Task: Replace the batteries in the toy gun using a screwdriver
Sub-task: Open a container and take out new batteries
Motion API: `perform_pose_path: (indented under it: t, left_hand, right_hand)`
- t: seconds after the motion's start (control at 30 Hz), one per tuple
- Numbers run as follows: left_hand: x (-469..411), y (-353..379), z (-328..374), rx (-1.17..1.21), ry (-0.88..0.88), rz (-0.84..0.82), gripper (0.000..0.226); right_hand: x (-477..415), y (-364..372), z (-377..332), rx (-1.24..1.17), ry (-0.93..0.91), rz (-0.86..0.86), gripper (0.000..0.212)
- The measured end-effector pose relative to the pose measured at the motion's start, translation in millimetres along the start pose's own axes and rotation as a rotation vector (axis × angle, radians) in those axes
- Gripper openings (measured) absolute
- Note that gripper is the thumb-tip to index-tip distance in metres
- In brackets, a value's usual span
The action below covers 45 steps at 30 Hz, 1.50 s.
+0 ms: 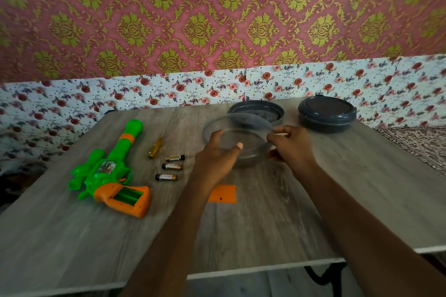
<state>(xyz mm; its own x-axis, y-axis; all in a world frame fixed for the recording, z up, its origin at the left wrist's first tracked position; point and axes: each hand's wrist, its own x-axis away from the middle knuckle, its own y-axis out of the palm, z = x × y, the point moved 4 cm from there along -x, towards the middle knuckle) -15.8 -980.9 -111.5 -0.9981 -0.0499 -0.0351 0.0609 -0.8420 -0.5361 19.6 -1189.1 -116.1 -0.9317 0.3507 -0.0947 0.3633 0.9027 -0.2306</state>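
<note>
A green and orange toy gun (106,171) lies on the left of the wooden table (241,219), its battery compartment in the orange handle open. Its orange cover (224,194) lies near my left forearm. Three batteries (171,166) lie in a row to the right of the gun. Behind them lies a yellow screwdriver (155,147). My left hand (217,157) and my right hand (289,144) grip a clear round bowl (239,135) from both sides, fingers curled over its rim.
A dark grey lid (255,109) lies just behind the bowl. A second round container (327,113) with a dark grey lid on stands at the back right. Floral cloth surrounds the table; patterned wallpaper rises behind it.
</note>
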Motion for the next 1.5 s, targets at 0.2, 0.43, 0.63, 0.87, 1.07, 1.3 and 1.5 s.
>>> perform_pose_path:
  t: [0.2,0.43,0.63,0.87,1.07,1.3,1.5]
  left_hand:
    - [8,-68,1,-0.497,0.316,0.22,0.022]
    - [-5,-93,-51,-0.884,0.144,-0.408,0.075]
    - [-21,-82,-54,-1.006,0.16,-0.337,0.072]
    - [-46,-74,-57,-1.009,0.256,-0.165,0.036]
    - [-52,-55,-54,-1.062,0.287,-0.117,0.047]
    - [-53,-48,-46,-1.135,0.267,-0.121,0.045]
    - [-53,-44,-42,-1.141,0.186,-0.089,0.038]
  right_hand:
    - [20,1,9,0.084,-0.074,0.127,0.033]
    - [27,3,10,0.344,-0.279,0.087,0.044]
    - [28,6,9,0.359,-0.302,0.063,0.044]
    - [26,7,10,0.348,-0.312,0.057,0.04]
    - [24,9,10,0.345,-0.334,0.063,0.036]
    - [22,9,13,0.354,-0.3,0.05,0.043]
    - [25,9,8,0.351,-0.261,0.026,0.043]
